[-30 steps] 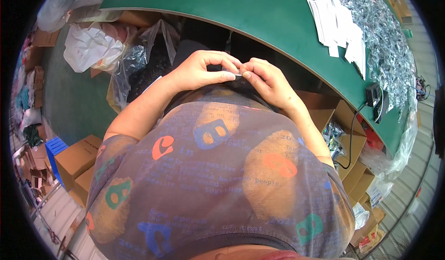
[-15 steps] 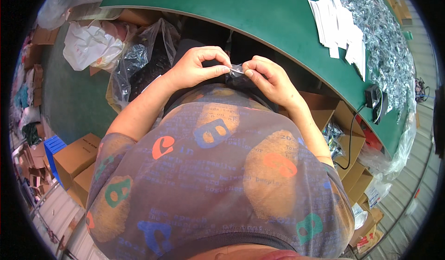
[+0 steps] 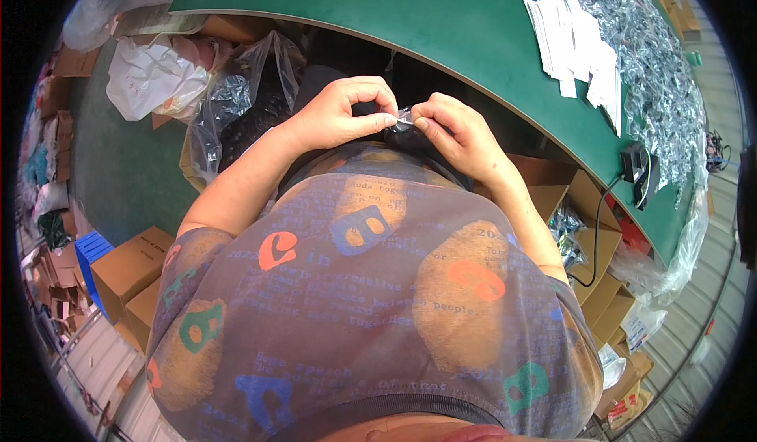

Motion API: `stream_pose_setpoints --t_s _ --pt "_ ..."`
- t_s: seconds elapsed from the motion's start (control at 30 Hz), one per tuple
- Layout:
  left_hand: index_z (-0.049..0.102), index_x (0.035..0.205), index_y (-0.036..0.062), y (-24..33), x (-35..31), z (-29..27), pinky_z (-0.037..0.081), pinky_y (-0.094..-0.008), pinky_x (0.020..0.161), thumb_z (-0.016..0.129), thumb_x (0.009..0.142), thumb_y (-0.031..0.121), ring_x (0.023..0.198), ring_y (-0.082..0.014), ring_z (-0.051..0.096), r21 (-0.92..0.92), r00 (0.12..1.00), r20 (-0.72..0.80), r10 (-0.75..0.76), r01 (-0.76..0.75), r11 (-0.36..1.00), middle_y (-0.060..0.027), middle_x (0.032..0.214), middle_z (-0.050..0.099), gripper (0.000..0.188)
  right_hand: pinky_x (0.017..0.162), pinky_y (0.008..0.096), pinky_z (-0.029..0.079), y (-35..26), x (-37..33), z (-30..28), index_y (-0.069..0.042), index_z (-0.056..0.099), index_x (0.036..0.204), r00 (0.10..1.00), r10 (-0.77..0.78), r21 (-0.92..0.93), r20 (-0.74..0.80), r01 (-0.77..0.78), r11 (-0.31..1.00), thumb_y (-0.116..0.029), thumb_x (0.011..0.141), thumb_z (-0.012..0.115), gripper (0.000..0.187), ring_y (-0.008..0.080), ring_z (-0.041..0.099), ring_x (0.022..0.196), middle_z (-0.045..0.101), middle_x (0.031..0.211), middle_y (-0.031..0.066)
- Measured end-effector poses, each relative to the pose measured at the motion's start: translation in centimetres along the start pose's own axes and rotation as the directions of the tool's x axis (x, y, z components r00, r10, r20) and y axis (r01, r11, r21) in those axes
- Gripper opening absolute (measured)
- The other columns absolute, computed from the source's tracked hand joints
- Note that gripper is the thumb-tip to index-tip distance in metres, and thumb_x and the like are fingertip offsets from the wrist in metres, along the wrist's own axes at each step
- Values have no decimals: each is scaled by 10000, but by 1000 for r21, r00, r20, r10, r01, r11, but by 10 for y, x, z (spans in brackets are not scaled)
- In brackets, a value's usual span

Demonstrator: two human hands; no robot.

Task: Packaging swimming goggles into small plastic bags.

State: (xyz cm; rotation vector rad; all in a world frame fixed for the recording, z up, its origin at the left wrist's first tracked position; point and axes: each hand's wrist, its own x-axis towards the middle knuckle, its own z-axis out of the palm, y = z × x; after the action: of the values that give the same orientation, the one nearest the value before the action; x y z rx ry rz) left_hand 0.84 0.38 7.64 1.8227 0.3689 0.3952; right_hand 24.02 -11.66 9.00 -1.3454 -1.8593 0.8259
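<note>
Between my hands, above my lap, is a small clear plastic bag [image 3: 405,117] with a shiny edge. My left hand [image 3: 347,113] pinches its left side with thumb and index finger. On the other side, my right hand [image 3: 453,129] grips the bag between thumb and bent fingers. The fingertips of the two hands are close together, a short gap apart. What the bag contains, if anything, is too small to make out. Both hands are just short of the edge of the green table [image 3: 465,40].
White paper slips [image 3: 576,44] lie fanned on the table, beside a wide heap of clear plastic packets [image 3: 662,87]. A black device with a cable [image 3: 635,175] sits at the right edge. Cardboard boxes [image 3: 130,272] stand at left, below a white plastic bag [image 3: 158,79].
My left fingertips have shifted very slightly toward the right hand. Both hands keep their pinch on the small bag; the surroundings look the same.
</note>
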Motion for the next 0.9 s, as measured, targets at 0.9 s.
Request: stream_pose_setpoints --t_s 0.9 --pt "681 949 96 27 5 -6 396 -523 1105 717 904 161 906 -227 651 417 968 96 230 -249 874 -28 898 664 87 753 425 482 -31 6 -22 -75 678 1021 989 -32 -280 147 73 957 -152 950 691 105 320 696 822 728 876 112"
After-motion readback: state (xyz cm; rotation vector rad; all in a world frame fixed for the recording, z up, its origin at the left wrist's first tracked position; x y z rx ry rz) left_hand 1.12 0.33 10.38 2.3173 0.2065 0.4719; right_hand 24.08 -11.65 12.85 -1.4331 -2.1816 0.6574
